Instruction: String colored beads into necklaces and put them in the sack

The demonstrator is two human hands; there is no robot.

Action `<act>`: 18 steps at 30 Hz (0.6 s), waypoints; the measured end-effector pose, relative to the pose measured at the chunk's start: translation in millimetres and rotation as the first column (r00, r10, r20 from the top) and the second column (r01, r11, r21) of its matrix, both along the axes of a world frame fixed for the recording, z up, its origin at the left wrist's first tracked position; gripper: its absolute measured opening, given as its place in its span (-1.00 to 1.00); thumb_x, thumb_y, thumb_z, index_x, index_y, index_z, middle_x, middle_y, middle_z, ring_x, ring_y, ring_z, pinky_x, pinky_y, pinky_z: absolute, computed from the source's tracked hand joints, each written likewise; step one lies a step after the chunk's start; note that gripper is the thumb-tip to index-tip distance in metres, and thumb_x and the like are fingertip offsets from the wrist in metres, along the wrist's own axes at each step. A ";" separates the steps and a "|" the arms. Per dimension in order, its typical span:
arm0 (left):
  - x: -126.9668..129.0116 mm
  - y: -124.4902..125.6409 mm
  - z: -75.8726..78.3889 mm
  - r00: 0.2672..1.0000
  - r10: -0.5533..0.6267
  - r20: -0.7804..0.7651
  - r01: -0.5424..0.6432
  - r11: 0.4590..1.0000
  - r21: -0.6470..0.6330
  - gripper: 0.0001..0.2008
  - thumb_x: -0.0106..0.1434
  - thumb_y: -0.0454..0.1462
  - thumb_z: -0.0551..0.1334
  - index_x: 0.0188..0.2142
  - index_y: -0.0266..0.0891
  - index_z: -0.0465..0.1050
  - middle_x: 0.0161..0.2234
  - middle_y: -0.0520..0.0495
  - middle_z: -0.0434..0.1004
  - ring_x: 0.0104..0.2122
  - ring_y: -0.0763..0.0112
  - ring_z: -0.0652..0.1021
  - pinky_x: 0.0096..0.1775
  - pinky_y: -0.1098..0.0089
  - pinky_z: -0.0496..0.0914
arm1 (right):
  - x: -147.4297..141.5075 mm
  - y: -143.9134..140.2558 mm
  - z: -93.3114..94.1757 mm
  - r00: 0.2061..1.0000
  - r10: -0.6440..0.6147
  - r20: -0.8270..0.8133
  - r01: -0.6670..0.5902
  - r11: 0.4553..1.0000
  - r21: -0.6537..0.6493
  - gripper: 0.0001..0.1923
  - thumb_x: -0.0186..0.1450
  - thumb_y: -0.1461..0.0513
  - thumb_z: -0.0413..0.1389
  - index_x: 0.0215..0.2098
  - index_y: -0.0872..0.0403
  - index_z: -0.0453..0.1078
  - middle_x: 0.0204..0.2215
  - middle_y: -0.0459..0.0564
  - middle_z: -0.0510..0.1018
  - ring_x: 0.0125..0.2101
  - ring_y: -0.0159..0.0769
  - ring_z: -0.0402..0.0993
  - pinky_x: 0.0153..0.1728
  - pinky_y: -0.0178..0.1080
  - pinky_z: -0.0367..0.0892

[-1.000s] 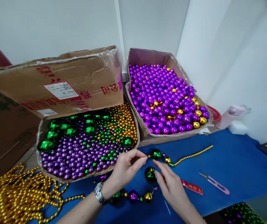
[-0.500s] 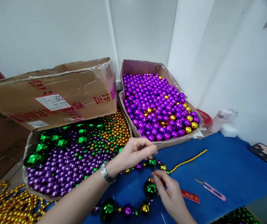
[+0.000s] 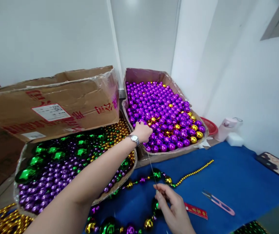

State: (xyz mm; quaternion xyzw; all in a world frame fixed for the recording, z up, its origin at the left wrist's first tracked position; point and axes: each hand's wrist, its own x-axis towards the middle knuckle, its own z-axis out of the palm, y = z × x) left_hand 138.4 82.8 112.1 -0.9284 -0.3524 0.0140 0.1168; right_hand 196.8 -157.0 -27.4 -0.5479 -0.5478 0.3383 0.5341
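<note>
1. Head view: a blue table (image 3: 239, 175) fills the lower part, and everything else is placed relative to it.
2. At the table's back edge sits a purple box (image 3: 154, 76), an open carton full of shiny purple beads with a few gold ones.
3. The left hand (image 3: 143, 131), a watch on its wrist, reaches into the near left corner of that box. Its fingers curl down among the beads; what they grasp cannot be told.
4. The right hand (image 3: 172, 206) hovers low over the table's near edge. Its fingertips are pinched on a needle (image 3: 151, 169), a thin metal pin that slants up and away towards the purple box.
5. A bead string (image 3: 157, 174) of green, gold and purple beads curves across the table under the needle and past the right hand.
6. Left of the table's back edge stands a mixed box (image 3: 63, 156) of green, purple and gold beads.
7. Pink snips (image 3: 219, 203) lie on the table, right of the right hand.
</note>
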 end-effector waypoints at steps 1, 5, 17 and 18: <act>-0.4 -2.2 -1.0 1.000 -0.003 -0.004 0.003 1.000 -0.003 -0.71 -0.05 -0.40 0.25 -0.26 -0.33 0.48 -0.27 -0.35 0.51 -0.12 -0.17 0.39 -0.14 -0.14 0.18 | -0.2 -0.8 1.7 1.000 -0.003 0.004 0.003 1.000 -0.001 -0.71 0.35 0.10 -0.04 -0.13 0.08 0.40 -0.39 -0.01 0.48 -0.40 -0.33 0.46 -0.44 -0.43 0.35; -8.9 -10.2 -4.4 0.999 -0.039 0.024 0.040 0.999 -0.017 -0.63 0.06 -0.39 0.17 -0.08 -0.32 0.37 -0.15 -0.35 0.43 -0.14 -0.05 0.44 -0.09 -0.12 0.17 | 0.1 -5.1 9.5 1.000 0.005 0.014 -0.005 0.999 -0.043 -0.70 0.37 0.09 -0.06 -0.14 0.09 0.40 -0.44 -0.05 0.46 -0.47 -0.38 0.41 -0.45 -0.42 0.32; -22.2 -17.7 7.1 0.910 -0.087 0.404 0.170 0.970 -0.176 -0.73 0.14 -0.36 0.16 -0.12 -0.32 0.37 -0.18 -0.23 0.45 -0.18 0.18 0.47 -0.11 0.16 0.34 | -8.3 -7.6 6.0 0.983 -0.170 -0.064 0.170 0.985 -0.005 -0.61 0.32 -0.01 -0.03 -0.24 0.12 0.43 -0.53 -0.04 0.44 -0.51 -0.36 0.42 -0.54 -0.44 0.33; -30.9 -25.2 9.0 0.879 -0.073 0.471 0.182 0.965 -0.190 -0.71 0.20 -0.32 0.12 -0.07 -0.31 0.33 -0.13 -0.23 0.43 -0.16 0.23 0.47 -0.12 0.22 0.35 | -7.3 -8.5 5.8 0.983 -0.176 -0.052 0.176 0.984 -0.003 -0.61 0.32 -0.01 -0.04 -0.25 0.11 0.43 -0.54 -0.04 0.44 -0.51 -0.36 0.43 -0.54 -0.43 0.33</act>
